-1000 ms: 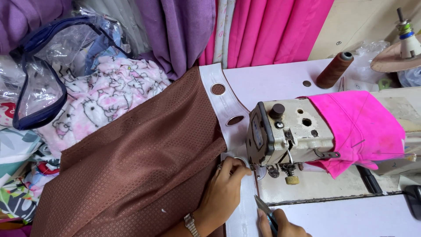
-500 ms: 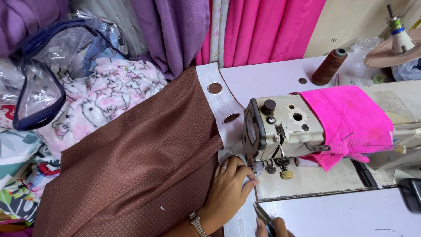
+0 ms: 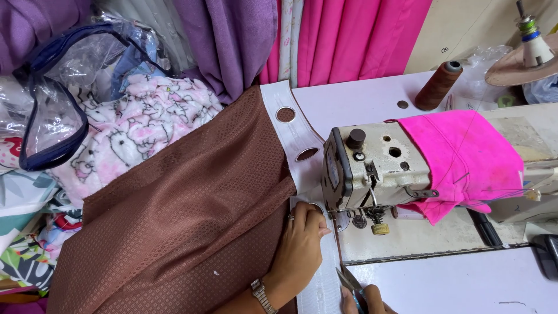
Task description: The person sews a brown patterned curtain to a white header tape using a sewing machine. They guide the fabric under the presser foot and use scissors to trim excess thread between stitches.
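here the left hand (image 3: 302,238) lies flat, fingers spread and open, pressing on the white eyelet tape strip with round holes (image 3: 302,139) where that strip meets the brown textured curtain fabric (image 3: 186,215). its fingertips sit just beside the presser foot of the cream-coloured metal sewing machine (image 3: 372,168), and a metal-banded wristwatch (image 3: 261,295) shows on the wrist. the white strip runs along the right edge of the brown fabric, from the back of the white sewing table (image 3: 465,279) down under the hand to the table's front edge. the brown fabric spills off the table's left edge. the right hand (image 3: 369,301) shows only partly at the table's front edge, closed around a pair of small thread snips with metal blades (image 3: 349,280) whose tips point up towards the machine. a bright pink cloth (image 3: 465,157) is draped over the machine's arm. a brown thread cone (image 3: 439,85) stands near the table's back edge. left of the table lie a pink and white printed fleece (image 3: 139,128) and a clear plastic zip bag with navy trim (image 3: 52,116).
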